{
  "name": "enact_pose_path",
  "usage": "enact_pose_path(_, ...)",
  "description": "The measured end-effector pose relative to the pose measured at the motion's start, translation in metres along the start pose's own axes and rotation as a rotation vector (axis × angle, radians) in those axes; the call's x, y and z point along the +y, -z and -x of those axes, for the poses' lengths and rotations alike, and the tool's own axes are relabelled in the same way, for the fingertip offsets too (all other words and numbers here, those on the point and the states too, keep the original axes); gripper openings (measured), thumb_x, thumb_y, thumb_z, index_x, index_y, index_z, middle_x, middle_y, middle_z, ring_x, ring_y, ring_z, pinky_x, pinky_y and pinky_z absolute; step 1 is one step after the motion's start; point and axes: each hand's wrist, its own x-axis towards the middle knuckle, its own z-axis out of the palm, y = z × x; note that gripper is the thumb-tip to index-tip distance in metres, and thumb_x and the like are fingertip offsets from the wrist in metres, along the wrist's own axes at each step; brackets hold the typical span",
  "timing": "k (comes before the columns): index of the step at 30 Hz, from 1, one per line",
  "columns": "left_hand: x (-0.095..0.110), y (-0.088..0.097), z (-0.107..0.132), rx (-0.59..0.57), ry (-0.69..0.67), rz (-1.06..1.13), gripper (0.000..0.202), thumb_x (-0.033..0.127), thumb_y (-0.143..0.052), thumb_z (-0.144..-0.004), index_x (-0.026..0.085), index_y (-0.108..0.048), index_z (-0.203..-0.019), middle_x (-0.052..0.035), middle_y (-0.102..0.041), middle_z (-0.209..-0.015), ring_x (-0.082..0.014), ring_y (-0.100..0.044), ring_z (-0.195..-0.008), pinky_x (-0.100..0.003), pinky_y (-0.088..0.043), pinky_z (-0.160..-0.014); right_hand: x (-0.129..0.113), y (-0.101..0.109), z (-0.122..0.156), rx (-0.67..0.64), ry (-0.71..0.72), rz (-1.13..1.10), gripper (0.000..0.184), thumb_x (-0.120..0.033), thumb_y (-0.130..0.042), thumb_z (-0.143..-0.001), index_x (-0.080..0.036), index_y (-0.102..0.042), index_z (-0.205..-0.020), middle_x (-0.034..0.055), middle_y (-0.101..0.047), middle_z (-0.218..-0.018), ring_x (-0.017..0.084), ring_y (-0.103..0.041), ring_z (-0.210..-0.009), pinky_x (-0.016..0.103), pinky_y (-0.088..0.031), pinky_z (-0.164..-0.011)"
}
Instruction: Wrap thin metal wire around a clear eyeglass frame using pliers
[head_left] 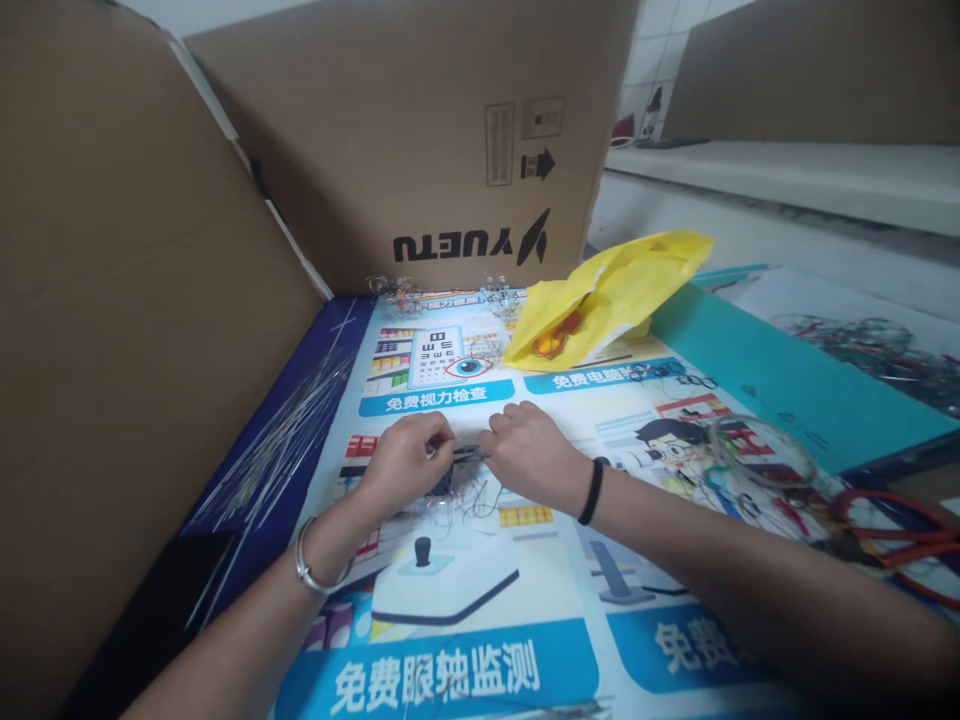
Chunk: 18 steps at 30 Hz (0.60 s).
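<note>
- We see the dark wire piece (470, 454) in the gap between our left hand (412, 458) and our right hand (534, 458), over the middle part of the table (352, 318).
- From the left hand it lies toward the table's right edge; from the right hand, toward the left edge. Neither hand is clearly nearer, because it reaches both.
- Its long axis goes from side to side, roughly parallel to the far edge. Both tips are hidden by fingers, so we cannot tell which is the front end.
- Our left hand is curled, thumb and forefinger pinched on the piece; our right hand is closed like a fist around its other side.
- Fine wire strands (466, 503) are just beside it, toward the near edge.
</note>
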Motion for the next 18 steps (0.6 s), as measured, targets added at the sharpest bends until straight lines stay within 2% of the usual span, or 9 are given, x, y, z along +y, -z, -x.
enact_pose_path(10,-0.0034,0.0016,-0.0016,-0.058,0.141,0.141,0.009,0.013,-0.048,-0.069,0.017,-0.052,-0.062,0.0037,-0.054,-0.058,-0.0092,-0.05,-0.055,-0.019,-0.036,-0.053,-0.0047,0.005,0.0023,-0.033,0.005,0.028,0.012,-0.012,-0.047,-0.079,-0.014,-0.057,-0.074,0.0083,-0.059,-0.071,0.021,-0.051,-0.072,0.032,-0.026,-0.061)
enact_pose_path(18,-0.0042,0.0038,-0.0019,-0.06,0.08,0.152,0.009,0.012,-0.048,-0.071,0.017,-0.054,-0.065,0.0028,-0.056,-0.061,-0.0095,-0.051,-0.057,-0.02,-0.037,-0.055,-0.0038,0.0037,0.0041,-0.053,-0.011,0.032,0.011,-0.011,-0.047,-0.079,-0.014,-0.056,-0.075,0.0079,-0.06,-0.072,0.02,-0.051,-0.071,0.031,-0.026,-0.06)
